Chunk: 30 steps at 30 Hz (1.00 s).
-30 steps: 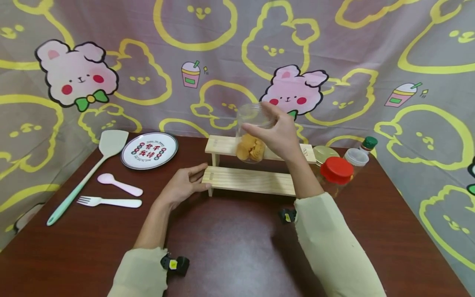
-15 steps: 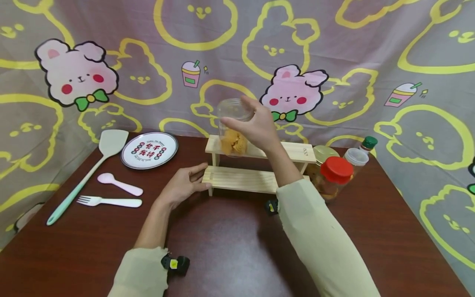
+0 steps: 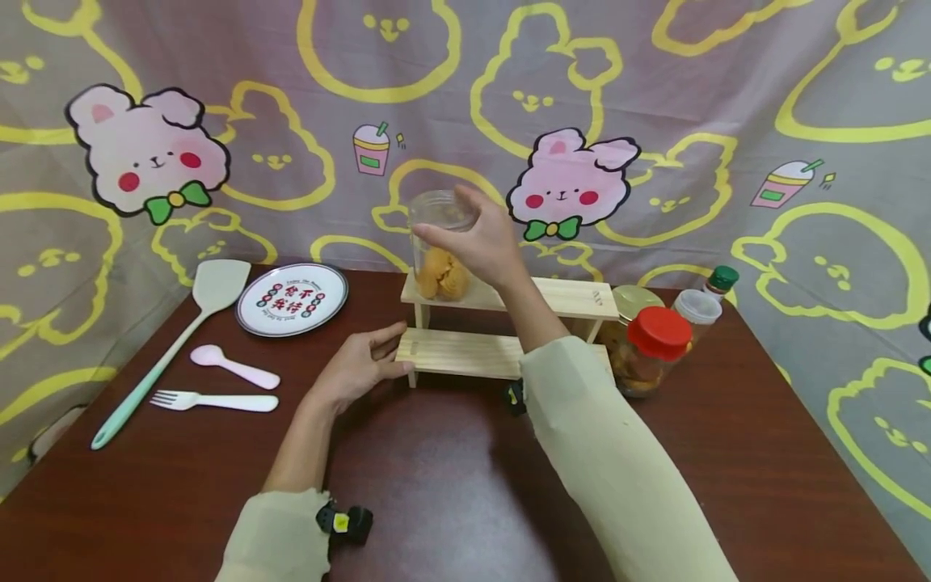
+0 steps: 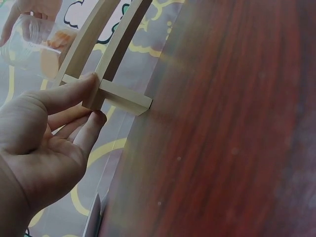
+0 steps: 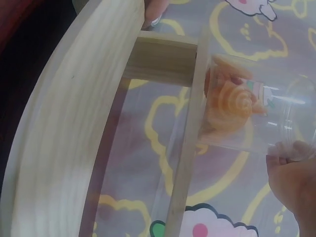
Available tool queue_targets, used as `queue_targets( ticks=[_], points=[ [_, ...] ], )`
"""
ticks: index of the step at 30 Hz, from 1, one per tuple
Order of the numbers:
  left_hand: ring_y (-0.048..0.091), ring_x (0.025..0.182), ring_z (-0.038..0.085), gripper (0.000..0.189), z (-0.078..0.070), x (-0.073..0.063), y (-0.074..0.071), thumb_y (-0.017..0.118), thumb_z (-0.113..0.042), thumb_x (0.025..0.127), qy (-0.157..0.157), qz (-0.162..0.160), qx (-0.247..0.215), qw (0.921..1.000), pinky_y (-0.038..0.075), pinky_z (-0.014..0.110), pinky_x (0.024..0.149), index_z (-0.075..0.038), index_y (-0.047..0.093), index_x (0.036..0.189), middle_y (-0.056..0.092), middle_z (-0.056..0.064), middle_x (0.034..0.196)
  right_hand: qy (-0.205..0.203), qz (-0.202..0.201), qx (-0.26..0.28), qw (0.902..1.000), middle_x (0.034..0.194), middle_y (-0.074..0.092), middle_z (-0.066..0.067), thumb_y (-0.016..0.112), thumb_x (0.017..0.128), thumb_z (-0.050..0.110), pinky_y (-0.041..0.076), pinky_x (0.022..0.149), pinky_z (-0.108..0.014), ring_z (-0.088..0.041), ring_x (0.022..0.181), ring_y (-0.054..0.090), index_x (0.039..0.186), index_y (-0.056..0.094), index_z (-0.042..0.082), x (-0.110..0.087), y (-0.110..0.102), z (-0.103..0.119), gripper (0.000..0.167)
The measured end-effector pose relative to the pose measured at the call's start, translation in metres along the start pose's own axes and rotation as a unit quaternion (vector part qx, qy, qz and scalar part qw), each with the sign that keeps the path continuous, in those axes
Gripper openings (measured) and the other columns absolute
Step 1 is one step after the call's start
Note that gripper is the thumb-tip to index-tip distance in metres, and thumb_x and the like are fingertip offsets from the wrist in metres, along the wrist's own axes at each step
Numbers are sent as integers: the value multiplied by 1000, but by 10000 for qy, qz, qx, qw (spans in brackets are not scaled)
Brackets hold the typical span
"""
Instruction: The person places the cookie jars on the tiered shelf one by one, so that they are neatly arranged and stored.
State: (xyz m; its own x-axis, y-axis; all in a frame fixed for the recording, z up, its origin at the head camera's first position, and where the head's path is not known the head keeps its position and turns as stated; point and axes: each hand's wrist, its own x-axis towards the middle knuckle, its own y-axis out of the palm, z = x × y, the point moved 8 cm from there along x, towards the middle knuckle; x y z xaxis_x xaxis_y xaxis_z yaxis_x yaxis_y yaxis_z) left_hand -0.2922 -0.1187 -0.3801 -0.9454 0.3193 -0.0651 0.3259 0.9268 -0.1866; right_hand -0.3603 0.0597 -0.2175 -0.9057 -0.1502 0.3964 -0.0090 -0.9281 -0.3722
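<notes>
A two-tier wooden rack (image 3: 465,352) of pale planks stands at the table's middle. My left hand (image 3: 358,368) pinches the left end of its lower plank, thumb above and a finger below, as the left wrist view shows. A clear jar (image 3: 429,234), part filled with orange-brown spiral snacks (image 5: 232,103), stands upright at the left end of the upper plank. In the right wrist view its base is right at that plank. My right hand (image 3: 476,238) grips the jar near its rim from the right, thumb in front and fingers behind.
Right of the rack stand a red-lidded jar (image 3: 659,335), a gold-lidded jar (image 3: 636,303), a white-lidded container (image 3: 697,307) and a green-capped bottle (image 3: 722,280). On the left lie a spatula (image 3: 218,287), an oval plate (image 3: 292,299), a spoon (image 3: 236,368) and a fork (image 3: 218,401). A patterned cloth hangs behind.
My right hand has carried the jar leftward along the upper plank to its left end. The left hand has stayed on the lower plank's end.
</notes>
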Motion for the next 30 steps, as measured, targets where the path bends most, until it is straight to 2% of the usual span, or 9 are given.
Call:
queue_targets(
  ticks=[5,9,21,30],
  points=[
    [34,145,32,74,0,1,1,72,2,92,24,17,-46,10000,42,31,111,7,32,154,30,21,161,-19,-67,55,10000,150,51,-12,88,79,37,46,107,-25,-16,134,48,150,47,2,0,1,-3,90],
    [34,145,32,74,-1,1,1,72,1,93,27,17,-15,10000,43,31,110,7,32,155,31,20,161,14,-90,-124,9999,150,50,-12,88,79,39,46,108,-28,-19,134,48,152,45,2,0,1,-2,92],
    [36,144,32,74,-2,0,1,72,1,92,38,26,30,10000,44,31,110,6,33,155,33,19,160,175,-8,-338,9993,153,48,-8,86,79,46,44,111,-31,-17,137,45,155,43,10,-1,1,-4,94],
    [37,143,30,75,-1,0,0,73,1,92,7,-6,76,10000,43,30,110,5,33,155,35,19,159,189,41,-113,9998,151,48,-7,87,77,47,47,108,-38,-21,134,47,156,41,14,-3,-1,-6,97]
  ],
)
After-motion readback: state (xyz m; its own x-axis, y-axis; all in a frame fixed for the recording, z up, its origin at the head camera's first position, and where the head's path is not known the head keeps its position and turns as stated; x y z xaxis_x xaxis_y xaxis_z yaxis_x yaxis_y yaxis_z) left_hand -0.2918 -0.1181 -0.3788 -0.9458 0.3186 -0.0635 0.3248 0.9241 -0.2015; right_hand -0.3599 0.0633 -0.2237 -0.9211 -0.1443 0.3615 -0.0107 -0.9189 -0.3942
